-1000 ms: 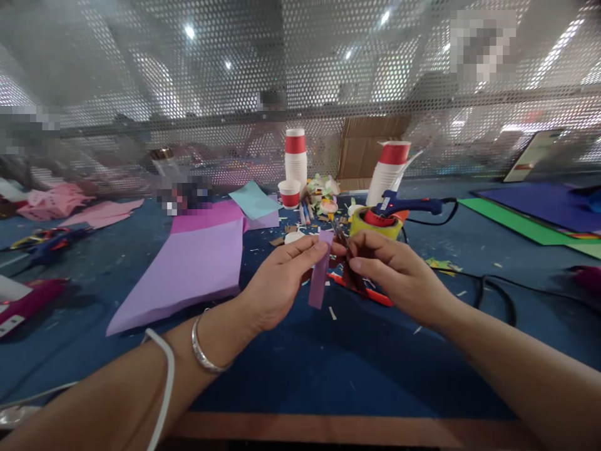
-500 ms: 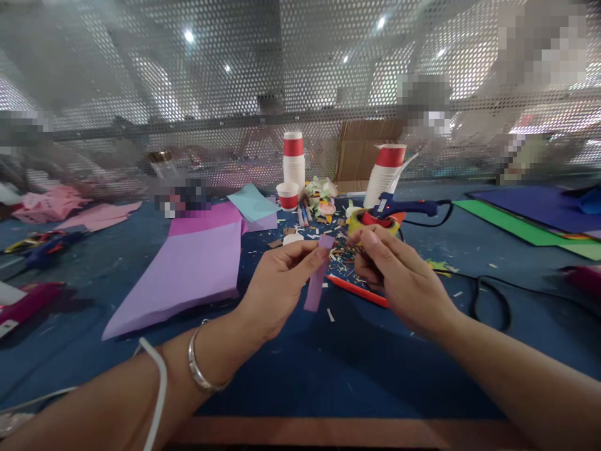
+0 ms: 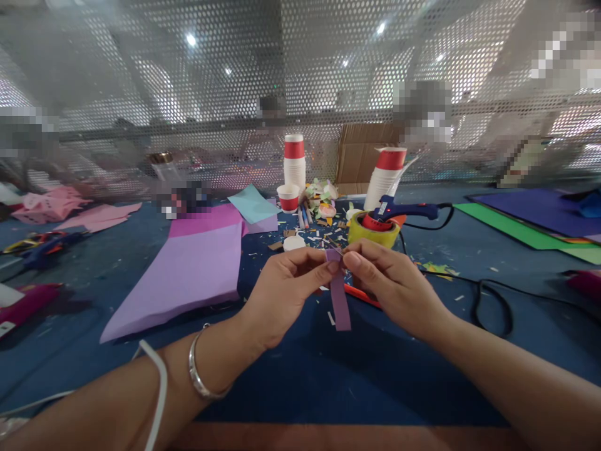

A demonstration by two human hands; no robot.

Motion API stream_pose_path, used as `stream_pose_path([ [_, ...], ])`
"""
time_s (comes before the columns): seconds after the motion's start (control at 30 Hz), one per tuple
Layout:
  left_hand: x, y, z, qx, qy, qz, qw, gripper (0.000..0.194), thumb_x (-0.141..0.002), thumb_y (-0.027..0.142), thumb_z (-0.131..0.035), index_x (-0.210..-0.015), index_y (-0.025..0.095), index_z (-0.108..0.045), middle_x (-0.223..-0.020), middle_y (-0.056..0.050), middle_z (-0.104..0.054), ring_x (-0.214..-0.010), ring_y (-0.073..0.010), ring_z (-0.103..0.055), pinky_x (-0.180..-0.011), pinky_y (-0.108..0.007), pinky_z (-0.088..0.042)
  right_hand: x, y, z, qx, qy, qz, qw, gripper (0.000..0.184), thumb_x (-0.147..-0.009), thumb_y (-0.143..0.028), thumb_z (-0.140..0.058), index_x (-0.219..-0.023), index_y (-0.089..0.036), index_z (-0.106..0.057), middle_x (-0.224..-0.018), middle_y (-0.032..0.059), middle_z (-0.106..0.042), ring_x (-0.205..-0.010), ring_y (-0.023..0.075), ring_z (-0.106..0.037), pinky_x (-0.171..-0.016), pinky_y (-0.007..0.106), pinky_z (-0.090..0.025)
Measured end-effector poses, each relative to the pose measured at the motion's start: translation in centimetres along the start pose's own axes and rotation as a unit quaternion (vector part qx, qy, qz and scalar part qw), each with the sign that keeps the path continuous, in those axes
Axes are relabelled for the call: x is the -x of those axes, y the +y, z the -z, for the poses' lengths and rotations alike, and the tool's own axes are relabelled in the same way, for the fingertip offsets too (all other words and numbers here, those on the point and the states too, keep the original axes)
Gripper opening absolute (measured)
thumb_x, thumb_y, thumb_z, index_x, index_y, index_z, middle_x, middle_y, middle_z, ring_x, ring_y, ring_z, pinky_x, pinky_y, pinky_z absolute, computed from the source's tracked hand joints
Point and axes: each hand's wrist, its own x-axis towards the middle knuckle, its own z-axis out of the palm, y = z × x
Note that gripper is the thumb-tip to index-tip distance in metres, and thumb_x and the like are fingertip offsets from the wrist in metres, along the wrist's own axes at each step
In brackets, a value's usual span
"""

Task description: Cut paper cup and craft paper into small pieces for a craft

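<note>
My left hand (image 3: 295, 285) pinches a purple paper strip (image 3: 340, 307) near its top, and the strip's lower end hangs free over the table. Close beside it, the fingers of my right hand (image 3: 392, 275) are closed on a thin, wire-like piece (image 3: 335, 246) whose tip lies at the strip's upper end. Its exact kind is too small to tell. Beneath my hands lies a slim orange-red tool (image 3: 362, 295), partly covered by my right fingers. A large lilac paper sheet (image 3: 188, 269) lies left of my left hand.
A blue glue gun (image 3: 408, 210) rests on a yellow tape roll (image 3: 373, 232), its black cable (image 3: 493, 300) looping right. Paper cup stacks (image 3: 294, 166) stand before a perforated metal screen (image 3: 225, 94). Paper scraps litter the middle. Green sheets (image 3: 507, 225) lie right, pink paper (image 3: 51, 203) left.
My left hand has moved right and slightly down with the purple strip. My right hand has come down and closer, so both hands' fingertips now nearly meet at the strip's top.
</note>
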Motion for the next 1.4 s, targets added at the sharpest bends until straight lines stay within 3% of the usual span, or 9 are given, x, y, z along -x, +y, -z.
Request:
stream_pose_path([
  [0.27, 0.15, -0.04, -0.11, 0.001, 0.005, 0.031, 1.0, 0.009, -0.076, 0.024, -0.08, -0.073, 0.017, -0.075, -0.07, 0.002, -0.065, -0.066, -0.007, -0.052, -0.063, -0.02, -0.04, 0.16, 0.07, 0.17, 0.038, -0.005, 0.017, 0.999, 0.038, -0.1, -0.048, -0.045, -0.074, -0.02, -0.05, -0.064, -0.005, -0.04, -0.053, 0.009, -0.034, -0.048, 0.025, -0.029],
  [0.6, 0.27, -0.17, -0.05, 0.077, -0.015, 0.094, 0.993, 0.02, -0.069, 0.029, -0.085, -0.067, 0.016, -0.071, -0.067, 0.002, -0.065, -0.064, -0.0078, -0.058, -0.061, -0.02, -0.043, 0.24, 0.05, 0.02, 0.059, -0.009, 0.032, 0.998, 0.041, -0.102, -0.046, -0.042, -0.069, -0.021, -0.043, -0.064, -0.0047, -0.038, -0.056, 0.0109, -0.034, -0.052, 0.026, -0.03],
  [0.97, 0.16, 0.0, 0.15, 0.068, -0.022, 0.112, 0.991, 0.025, -0.068, 0.031, -0.086, -0.069, 0.013, -0.069, -0.067, 0.002, -0.064, -0.063, -0.0075, -0.058, -0.06, -0.02, -0.044, 0.24, -0.26, 0.4, 0.079, -0.022, 0.019, 0.996, 0.044, -0.101, -0.049, -0.041, -0.067, -0.022, -0.04, -0.063, -0.0037, -0.038, -0.056, 0.0118, -0.035, -0.052, 0.027, -0.031],
  [1.13, 0.15, 0.05, 0.21, 0.062, -0.033, 0.121, 0.99, 0.025, -0.072, 0.031, -0.082, -0.07, 0.014, -0.063, -0.073, -0.002, -0.068, -0.071, -0.0134, -0.065, -0.069, -0.026, -0.049, 0.31, -0.14, 0.36, 0.067, -0.029, -0.008, 0.997, 0.046, -0.1, -0.054, -0.04, -0.067, -0.022, -0.042, -0.063, -0.0025, -0.042, -0.056, 0.0122, -0.039, -0.05, 0.027, -0.032],
  [1.27, 0.01, 0.37, 0.17, 0.069, -0.033, 0.131, 0.989, 0.02, -0.076, 0.027, -0.077, -0.075, 0.015, -0.061, -0.074, -0.001, -0.07, -0.07, -0.0149, -0.07, -0.071, -0.027, -0.051, 0.13, 0.2, 0.46, 0.038, -0.013, -0.025, 0.999, 0.047, -0.098, -0.057, -0.043, -0.067, -0.022, -0.041, -0.06, -0.0045, -0.036, -0.051, 0.0108, -0.032, -0.046, 0.026, -0.028],
  [1.4, 0.0, 0.68, 0.05, 0.009, -0.028, 0.115, 0.993, 0.018, -0.077, 0.029, -0.074, -0.078, 0.015, -0.062, -0.07, 0.002, -0.065, -0.057, -0.0106, -0.066, -0.061, -0.023, -0.048, -0.11, 0.41, 0.65, 0.013, -0.003, -0.023, 1.0, 0.043, -0.095, -0.057, -0.048, -0.07, -0.022, -0.047, -0.059, -0.006, -0.033, -0.05, 0.0104, -0.027, -0.045, 0.026, -0.024],
])
